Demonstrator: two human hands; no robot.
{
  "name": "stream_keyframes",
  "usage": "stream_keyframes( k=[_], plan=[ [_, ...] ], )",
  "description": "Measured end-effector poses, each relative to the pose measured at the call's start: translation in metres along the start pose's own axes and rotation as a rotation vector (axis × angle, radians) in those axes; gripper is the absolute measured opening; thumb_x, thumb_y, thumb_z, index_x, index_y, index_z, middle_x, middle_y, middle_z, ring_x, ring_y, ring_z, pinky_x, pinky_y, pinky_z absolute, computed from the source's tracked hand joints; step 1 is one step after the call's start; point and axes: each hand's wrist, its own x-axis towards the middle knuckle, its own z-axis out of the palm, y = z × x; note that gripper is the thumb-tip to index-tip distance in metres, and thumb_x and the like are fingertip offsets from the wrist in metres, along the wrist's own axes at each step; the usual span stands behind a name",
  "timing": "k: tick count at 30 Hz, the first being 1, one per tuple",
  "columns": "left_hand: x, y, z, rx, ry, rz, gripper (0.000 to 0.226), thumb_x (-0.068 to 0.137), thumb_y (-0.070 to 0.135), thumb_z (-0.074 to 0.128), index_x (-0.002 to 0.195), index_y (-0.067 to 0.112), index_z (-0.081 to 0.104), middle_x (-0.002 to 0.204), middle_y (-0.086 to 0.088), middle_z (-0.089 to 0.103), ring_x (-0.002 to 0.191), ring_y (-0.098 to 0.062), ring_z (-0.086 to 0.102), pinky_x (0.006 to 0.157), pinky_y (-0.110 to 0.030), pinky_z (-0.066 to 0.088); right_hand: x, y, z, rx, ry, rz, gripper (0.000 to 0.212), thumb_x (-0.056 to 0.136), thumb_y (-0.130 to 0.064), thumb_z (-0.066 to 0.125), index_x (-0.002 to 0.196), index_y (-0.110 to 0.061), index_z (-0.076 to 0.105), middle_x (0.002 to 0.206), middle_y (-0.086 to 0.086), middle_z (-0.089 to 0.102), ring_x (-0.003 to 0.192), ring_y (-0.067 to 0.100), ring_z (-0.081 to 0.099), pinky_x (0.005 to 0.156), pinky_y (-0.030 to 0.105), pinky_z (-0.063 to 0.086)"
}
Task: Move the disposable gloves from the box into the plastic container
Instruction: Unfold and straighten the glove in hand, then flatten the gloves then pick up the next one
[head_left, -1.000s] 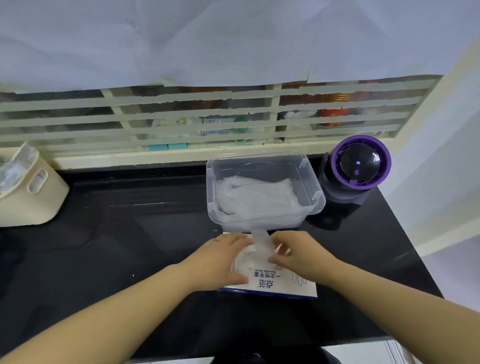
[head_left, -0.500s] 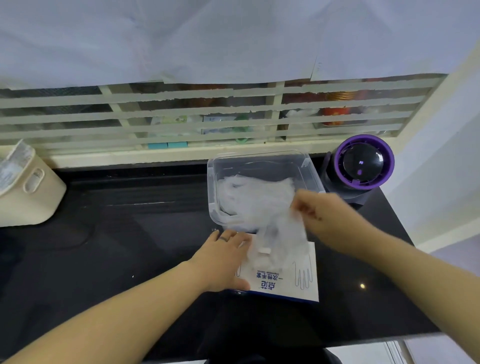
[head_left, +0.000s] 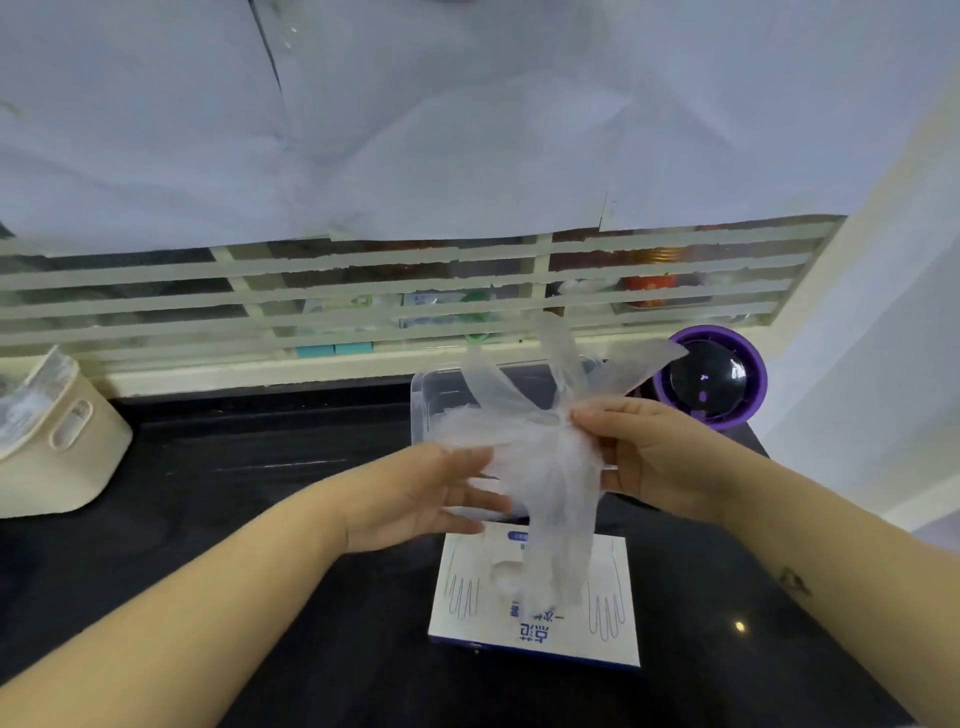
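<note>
My right hand (head_left: 644, 457) pinches a bunch of thin clear disposable gloves (head_left: 550, 467) in the air, between the box and the container. The gloves fan out upward and hang down toward the box. My left hand (head_left: 421, 493) is raised beside the bunch with straight fingers touching its lower left part. The white and blue glove box (head_left: 597, 623) lies flat on the black counter below my hands. The clear plastic container (head_left: 431, 400) stands behind the hands, largely hidden by the gloves.
A purple and black round device (head_left: 711, 379) stands right of the container. A cream bin (head_left: 57, 436) sits at the far left. A slatted window ledge (head_left: 260, 369) runs along the back. The counter's front edge is near my body.
My right hand has lifted the gloves higher out of the box. My left hand has left the box and risen to touch the bunch. The camera has tilted upward.
</note>
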Motion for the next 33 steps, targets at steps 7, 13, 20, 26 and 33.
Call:
stream_keyframes(
  k=[7,13,20,26,33],
  plan=[
    [0.017,0.036,0.017,-0.21,0.139,0.104,0.051,0.085,0.046,0.061,0.126,0.016,0.061,0.117,-0.008,0.07,0.108,-0.024,0.066,0.09,-0.038,0.053,0.025,-0.005,0.004,0.175,0.012,0.042,0.03,0.095,-0.022,0.052,0.12,-0.009,0.063,0.117,0.015,0.066,0.108,0.03,0.063,0.091,0.041,0.053],
    [0.03,0.057,0.008,-0.357,0.353,0.147,0.035,0.104,0.026,0.041,0.125,0.008,0.062,0.115,-0.015,0.07,0.103,-0.031,0.068,0.08,-0.04,0.058,0.041,0.001,0.0,0.316,0.216,0.121,0.05,0.095,-0.05,0.045,0.123,-0.01,0.057,0.118,0.013,0.065,0.104,0.029,0.064,0.078,0.041,0.057],
    [0.046,0.064,0.003,-0.198,0.628,0.143,0.048,0.099,0.047,0.044,0.132,0.014,0.055,0.126,-0.012,0.063,0.111,-0.029,0.062,0.097,-0.047,0.05,0.04,-0.011,0.035,-0.442,0.057,-0.137,0.114,0.051,-0.075,0.072,0.147,-0.031,0.029,0.143,-0.011,0.043,0.126,0.014,0.047,0.106,0.044,0.041],
    [0.041,0.065,0.009,-0.199,0.419,0.154,0.042,0.102,0.039,0.044,0.122,0.008,0.064,0.113,-0.013,0.071,0.106,-0.028,0.067,0.093,-0.045,0.053,0.05,-0.012,0.041,-0.18,0.236,-0.191,0.015,0.095,-0.013,0.055,0.097,-0.022,0.066,0.1,-0.002,0.071,0.1,0.018,0.064,0.093,0.037,0.05],
    [0.028,0.048,-0.036,-0.526,0.433,0.056,0.037,0.104,0.026,0.037,0.121,0.009,0.065,0.121,-0.018,0.066,0.102,-0.028,0.067,0.085,-0.042,0.053,0.036,-0.027,-0.003,0.353,0.197,0.169,0.028,0.096,-0.02,0.051,0.11,-0.003,0.067,0.101,0.016,0.072,0.095,0.031,0.068,0.086,0.043,0.052]
  ],
)
